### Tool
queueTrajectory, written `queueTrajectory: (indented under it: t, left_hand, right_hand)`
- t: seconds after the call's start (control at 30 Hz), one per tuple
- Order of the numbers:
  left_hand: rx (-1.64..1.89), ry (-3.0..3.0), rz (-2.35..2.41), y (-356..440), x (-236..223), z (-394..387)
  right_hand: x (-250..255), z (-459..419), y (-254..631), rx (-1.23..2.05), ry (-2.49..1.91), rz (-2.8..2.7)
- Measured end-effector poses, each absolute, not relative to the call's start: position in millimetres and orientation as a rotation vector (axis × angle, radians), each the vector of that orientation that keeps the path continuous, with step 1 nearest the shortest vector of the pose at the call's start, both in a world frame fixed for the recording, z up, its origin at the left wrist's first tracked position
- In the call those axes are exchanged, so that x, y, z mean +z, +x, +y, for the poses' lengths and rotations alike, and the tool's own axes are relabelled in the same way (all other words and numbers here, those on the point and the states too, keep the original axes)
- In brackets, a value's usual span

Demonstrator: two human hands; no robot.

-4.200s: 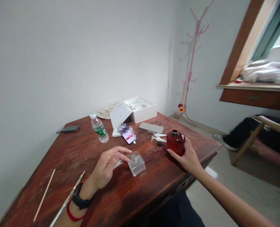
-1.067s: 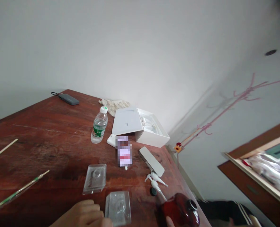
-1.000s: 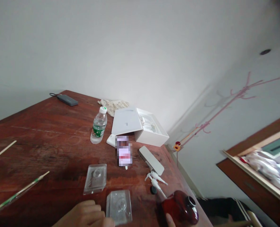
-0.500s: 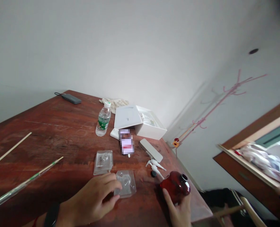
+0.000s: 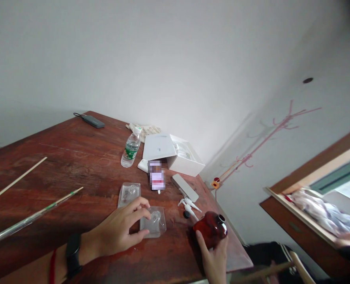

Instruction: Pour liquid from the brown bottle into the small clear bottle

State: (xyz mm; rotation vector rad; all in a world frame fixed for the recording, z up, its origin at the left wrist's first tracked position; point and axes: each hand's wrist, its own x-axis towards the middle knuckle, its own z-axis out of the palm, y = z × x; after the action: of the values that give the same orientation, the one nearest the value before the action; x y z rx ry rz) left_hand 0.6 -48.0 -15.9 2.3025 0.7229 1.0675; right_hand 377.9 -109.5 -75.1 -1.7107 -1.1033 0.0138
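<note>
My right hand (image 5: 214,260) is wrapped round a dark red-brown bottle (image 5: 210,228), near the table's right edge. Its open neck has no cap on and tilts to the right. My left hand (image 5: 123,225) has its fingers apart and curved at the left side of a clear plastic square piece (image 5: 154,221). Whether the fingertips touch it I cannot tell. A second clear square piece (image 5: 130,192) lies just behind that hand, partly covered by it. White pump heads (image 5: 189,207) and a small black cap (image 5: 186,214) lie behind the bottle.
On the wooden table (image 5: 83,169) stand a water bottle (image 5: 131,148) and an open white box (image 5: 186,159). A phone (image 5: 157,175), a pale long case (image 5: 185,187), thin sticks (image 5: 17,179) and a grey device (image 5: 93,121) lie around. A pink coat rack (image 5: 263,138) stands beyond.
The view has shifted slightly, so the table's things appear a little higher. My left hand sits nearer the left side of the clear piece, fingers more spread. My right hand still holds the bottle.
</note>
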Motion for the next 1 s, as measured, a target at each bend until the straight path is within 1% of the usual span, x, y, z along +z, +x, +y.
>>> queueTrajectory:
  t: [0.3,0.6,0.8,0.9,1.0]
  left_hand:
    - [1.02,2.269,0.744,-1.6,-15.9,-46.6]
    - [0.904,2.344,0.811,1.8,-30.9,-51.5]
    - [0.934,2.306,0.731,3.4,-31.2,-47.9]
    - [0.95,2.267,0.73,2.4,-29.5,-47.6]
    - [0.952,2.23,0.726,1.7,-26.0,-48.2]
  right_hand:
    - [-74.4,-109.6,377.7,0.03,-1.747,-1.132]
    - [-70.8,-113.1,371.2,-0.042,-1.727,-1.12]
    - [-79.7,-115.4,381.2,0.205,-1.716,-1.089]
    - [-79.4,-115.6,384.1,0.21,-1.702,-1.179]
    - [-67.7,-116.0,375.7,0.21,-1.686,-1.367]
